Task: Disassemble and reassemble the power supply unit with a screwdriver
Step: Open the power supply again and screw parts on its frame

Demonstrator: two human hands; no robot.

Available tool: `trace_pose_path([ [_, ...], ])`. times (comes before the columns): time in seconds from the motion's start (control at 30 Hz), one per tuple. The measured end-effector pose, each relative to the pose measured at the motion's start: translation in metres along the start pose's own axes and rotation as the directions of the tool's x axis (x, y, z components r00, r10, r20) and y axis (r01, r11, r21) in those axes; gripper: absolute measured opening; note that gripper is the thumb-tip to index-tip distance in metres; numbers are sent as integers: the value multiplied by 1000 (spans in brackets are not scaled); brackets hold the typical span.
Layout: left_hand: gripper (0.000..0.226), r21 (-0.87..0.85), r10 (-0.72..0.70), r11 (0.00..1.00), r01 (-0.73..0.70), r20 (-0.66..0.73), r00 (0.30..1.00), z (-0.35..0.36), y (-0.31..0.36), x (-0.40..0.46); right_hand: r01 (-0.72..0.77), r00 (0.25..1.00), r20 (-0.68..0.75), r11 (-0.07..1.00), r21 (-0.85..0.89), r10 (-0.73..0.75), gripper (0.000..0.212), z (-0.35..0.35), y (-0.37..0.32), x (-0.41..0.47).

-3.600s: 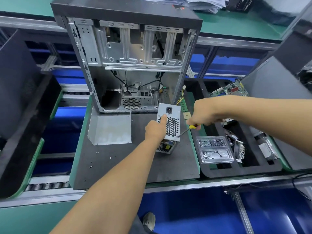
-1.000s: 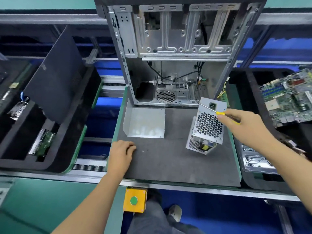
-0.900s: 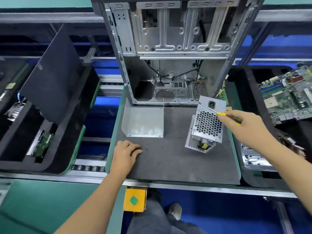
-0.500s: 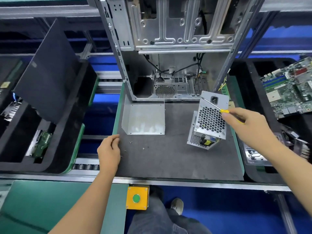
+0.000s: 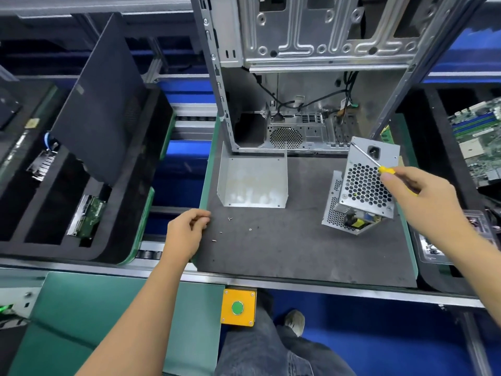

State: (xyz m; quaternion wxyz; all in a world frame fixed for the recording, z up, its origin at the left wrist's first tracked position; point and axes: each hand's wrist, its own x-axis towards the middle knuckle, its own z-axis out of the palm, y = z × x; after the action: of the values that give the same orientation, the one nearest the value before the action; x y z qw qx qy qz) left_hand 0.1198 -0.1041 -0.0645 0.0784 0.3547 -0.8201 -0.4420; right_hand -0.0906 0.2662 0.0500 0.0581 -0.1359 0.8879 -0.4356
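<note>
Bare forearms; dark jeans (image 5: 260, 346); grey shoe (image 5: 295, 321)

The power supply unit (image 5: 364, 185) is bare perforated sheet metal, dull grey. The screwdriver (image 5: 370, 160) has a shiny steel shaft and glossy yellow plastic handle. The tabletop (image 5: 298, 248) looks matt, rough.

Perforated power supply unit (image 5: 363, 185) tilted (cover off), yellow-handled screwdriver (image 5: 379, 167).

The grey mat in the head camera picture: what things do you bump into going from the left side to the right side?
Left hand → loose screws → bent metal cover → power supply unit → right hand holding the screwdriver.
</note>
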Motion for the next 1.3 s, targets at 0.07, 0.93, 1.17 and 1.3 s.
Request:
trace_pose_path([
  [0.07,33,57,23,998,-28,90,996,-5,-5,-2,11,1000,-2,1000,7,-11,9,2,1,-1],
  [0.93,12,-863,178,384,329,418,891,119,218,-17,-74,996,-2,867,492,87,32,-32,-6,-4],
  [1.17,12,-856,148,388,341,423,894,128,222,-15,-131,991,72,825,550,110,34,-34,7,0],
  [1.3,11,-832,159,449,326,433,887,130,222,-15,-174,985,105,821,544,139,33,-36,7,1],
])
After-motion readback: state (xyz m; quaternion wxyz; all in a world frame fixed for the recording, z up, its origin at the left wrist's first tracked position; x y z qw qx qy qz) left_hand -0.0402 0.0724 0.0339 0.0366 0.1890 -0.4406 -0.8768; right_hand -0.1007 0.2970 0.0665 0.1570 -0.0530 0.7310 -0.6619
